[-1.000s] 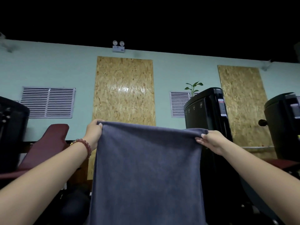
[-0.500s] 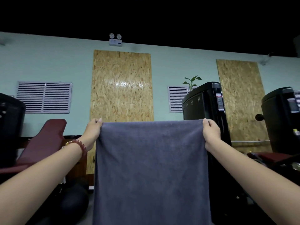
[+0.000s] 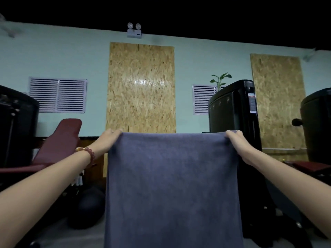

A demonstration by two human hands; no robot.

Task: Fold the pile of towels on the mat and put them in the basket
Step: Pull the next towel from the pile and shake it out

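While the grey towel [image 3: 172,185] hangs spread flat in the air, only the two hands carry it. Left hand [image 3: 107,140] pinches the top left corner. Right hand [image 3: 236,145] grips the top right corner, fingers curled over the edge. Top edge taut, near level. Lower end runs out of the bottom of view; mat and basket not in view.

Judgement: towel is held up, ready for its first fold.

Risks:
- A lightly pinched corner slips, and the cloth swings down and bunches.
- Uneven pull skews the edges, so the fold comes out crooked.
- The unseen hem may drag on the floor.
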